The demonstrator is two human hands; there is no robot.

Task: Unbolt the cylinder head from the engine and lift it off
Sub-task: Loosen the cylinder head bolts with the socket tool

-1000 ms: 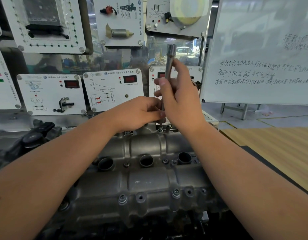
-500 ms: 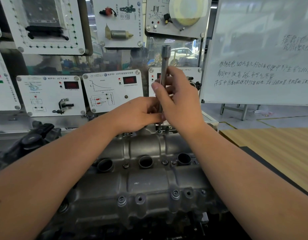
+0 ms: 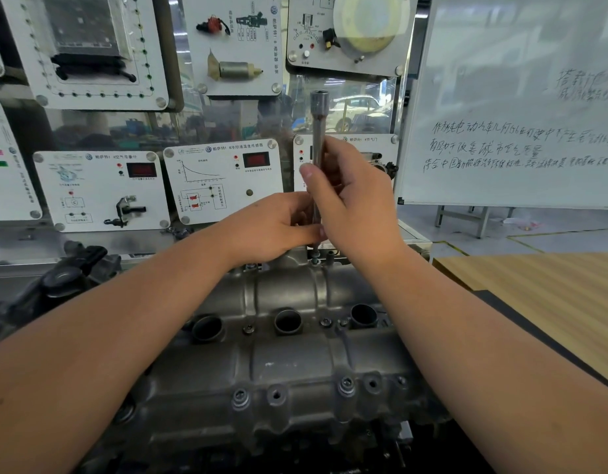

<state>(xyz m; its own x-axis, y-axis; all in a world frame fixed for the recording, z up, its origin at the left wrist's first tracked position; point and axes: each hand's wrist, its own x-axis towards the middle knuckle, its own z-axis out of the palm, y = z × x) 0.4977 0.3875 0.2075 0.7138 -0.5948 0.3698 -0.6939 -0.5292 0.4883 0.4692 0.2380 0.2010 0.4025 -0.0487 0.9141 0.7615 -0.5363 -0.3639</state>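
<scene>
Here, in a workshop classroom, a grey metal cylinder head lies on a dark stand, its long axis running left to right across the view, with a wood-topped desk at the right edge. Behind the engine hangs a wall of white training panels bearing sensors and red displays; a whiteboard with handwritten text stands at the upper right on a metal frame over a grey floor. Three round plug wells open along the head's middle, and along its near edge two bolts can be counted beside open holes. At the head's far edge, a long socket extension stands nearly upright, its socket end pointing up and its lower tip set on a bolt. The right hand grips the shaft with thumb and curled fingers. The left hand pinches the shaft's lower part, just above the bolt. Both bare forearms reach over the head from the near side.
</scene>
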